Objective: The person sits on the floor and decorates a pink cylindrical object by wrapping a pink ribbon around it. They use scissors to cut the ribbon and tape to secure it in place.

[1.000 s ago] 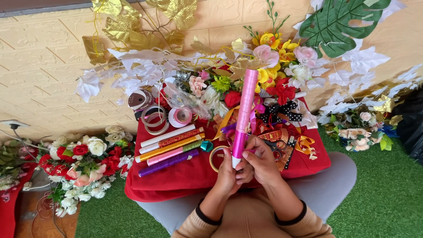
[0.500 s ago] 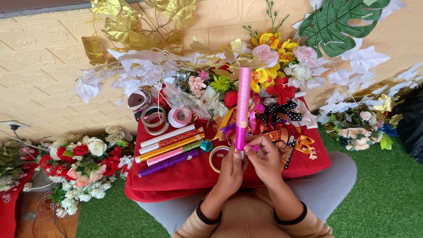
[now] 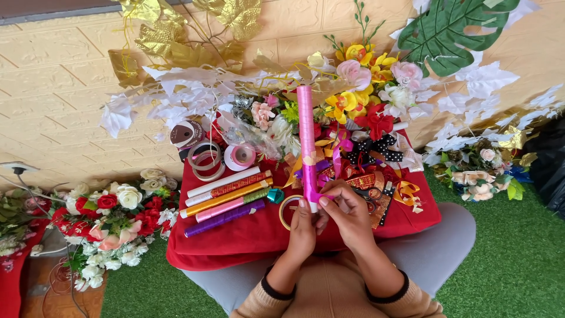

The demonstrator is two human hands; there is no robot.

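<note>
A long pink ribbon roll stands nearly upright over the red cushion on my lap. My left hand grips the roll's lower end. My right hand pinches the loose pink ribbon end beside it, touching the roll. A tape ring lies just left of my left hand. Several slim ribbon rolls in white, red, gold, pink and purple lie side by side on the cushion's left half.
Ribbon spools sit at the cushion's far left. Artificial flowers and bows crowd the back and right. A flower bunch lies on green turf at left. Gold and white leaves hang on the brick wall.
The pink roll has swung from a rightward tilt to nearly upright. My right hand has shifted along its lower end and now pinches the ribbon's loose end.
</note>
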